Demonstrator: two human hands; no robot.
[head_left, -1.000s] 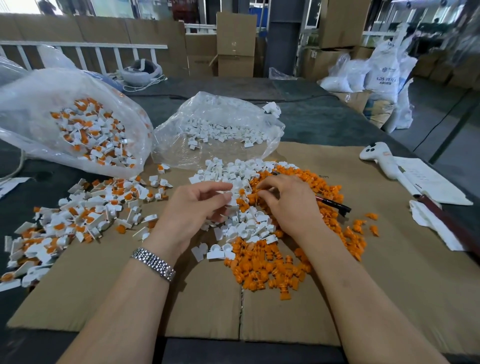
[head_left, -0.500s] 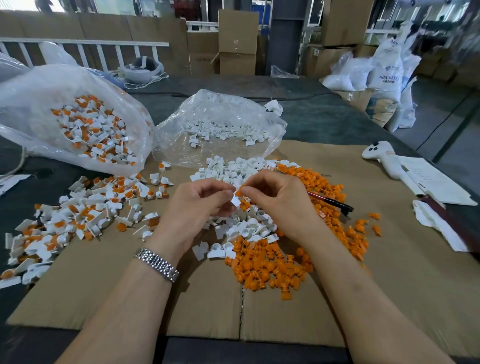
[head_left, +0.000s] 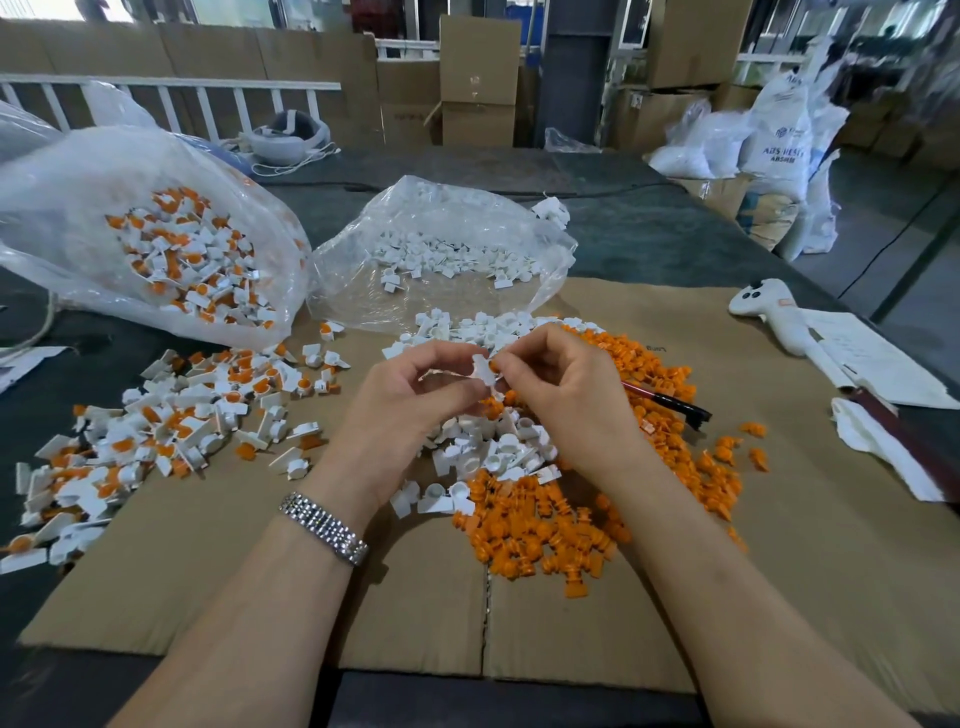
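Observation:
My left hand (head_left: 415, 400) pinches a small white plastic piece (head_left: 482, 370) above the middle of the cardboard sheet (head_left: 857, 597). My right hand (head_left: 561, 395) meets it fingertip to fingertip and pinches a small orange plug against that piece; the plug is mostly hidden by the fingers. Under the hands lies a pile of loose white pieces (head_left: 498, 447) beside a pile of loose orange plugs (head_left: 535, 535). A heap of white pieces with orange plugs fitted (head_left: 171, 421) lies to the left.
A clear bag of assembled parts (head_left: 171, 249) sits at the back left, and a clear bag of white pieces (head_left: 441, 254) behind the hands. A pen (head_left: 670, 402) lies in the orange pile. A white controller (head_left: 769, 312), papers (head_left: 872, 364) and a cloth (head_left: 878, 441) lie right.
Both hands lifted from the piles and came together; the left took up a white piece and the right brought an orange plug to it.

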